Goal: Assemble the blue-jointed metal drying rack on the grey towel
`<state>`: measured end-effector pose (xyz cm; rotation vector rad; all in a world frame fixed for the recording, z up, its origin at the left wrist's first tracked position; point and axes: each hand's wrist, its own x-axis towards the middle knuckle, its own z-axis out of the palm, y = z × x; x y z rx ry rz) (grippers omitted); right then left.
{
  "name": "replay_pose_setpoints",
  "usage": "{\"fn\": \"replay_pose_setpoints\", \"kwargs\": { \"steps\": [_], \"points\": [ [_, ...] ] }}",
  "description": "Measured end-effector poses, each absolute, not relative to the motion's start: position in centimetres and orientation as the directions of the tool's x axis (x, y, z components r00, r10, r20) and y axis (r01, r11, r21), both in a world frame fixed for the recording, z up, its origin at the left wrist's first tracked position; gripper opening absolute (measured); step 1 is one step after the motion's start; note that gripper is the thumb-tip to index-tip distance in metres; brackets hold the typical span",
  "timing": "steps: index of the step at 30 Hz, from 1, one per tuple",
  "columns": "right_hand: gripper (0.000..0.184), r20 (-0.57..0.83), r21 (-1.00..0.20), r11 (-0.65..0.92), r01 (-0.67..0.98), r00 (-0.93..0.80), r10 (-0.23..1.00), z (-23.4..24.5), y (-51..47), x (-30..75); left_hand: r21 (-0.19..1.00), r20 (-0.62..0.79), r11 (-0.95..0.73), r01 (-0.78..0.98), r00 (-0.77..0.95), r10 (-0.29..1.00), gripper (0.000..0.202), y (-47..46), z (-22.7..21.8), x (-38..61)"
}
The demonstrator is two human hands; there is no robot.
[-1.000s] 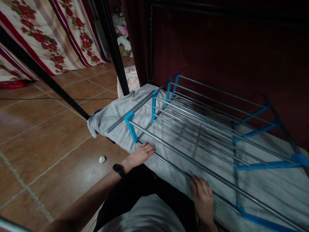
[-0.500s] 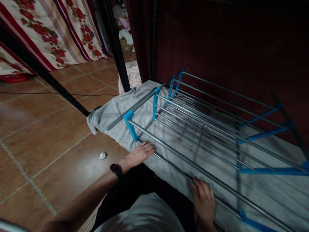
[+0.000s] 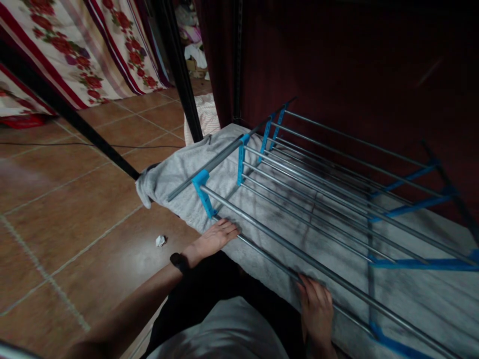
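Observation:
A shoe rack [image 3: 275, 238] of thin grey metal tubes and blue plastic brackets lies across a grey blanket [image 3: 170, 174]. My left hand [image 3: 217, 236] closes over its nearest low tube, just right of a blue bracket [image 3: 203, 194] at the rack's left end. Farther along that same tube, at lower right, my right hand [image 3: 316, 305] has its fingers curled around it. The undersides of both hands are hidden. Part of the rack's right end is cut off by the picture edge.
Black metal posts [image 3: 183, 80] stand at the left of the blanket. A dark red panel [image 3: 337, 65] rises behind the rack. On the tiled floor [image 3: 93, 214] lie a crumpled white scrap [image 3: 160, 241] and a thin black cable [image 3: 145, 146]. A flowered curtain [image 3: 101, 45] hangs beyond.

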<state>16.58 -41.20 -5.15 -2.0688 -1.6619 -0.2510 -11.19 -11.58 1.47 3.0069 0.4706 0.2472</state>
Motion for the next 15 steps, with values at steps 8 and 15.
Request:
{"fn": "replay_pose_setpoints", "kwargs": {
  "steps": [8, 15],
  "points": [
    [0.028, 0.418, -0.268, -0.23, 0.936, 0.328, 0.847, -3.2, -40.3, 15.4, 0.138, 0.243, -0.954, 0.265, 0.925, 0.292, 0.034, -11.0, 0.2, -11.5],
    [0.031, 0.421, -0.308, -0.257, 0.916, 0.374, 0.826, -2.6, -40.1, 15.2, 0.239, 0.263, -0.952, 0.189, 0.932, 0.251, 0.038, -12.0, -0.7, -9.0]
  ]
}}
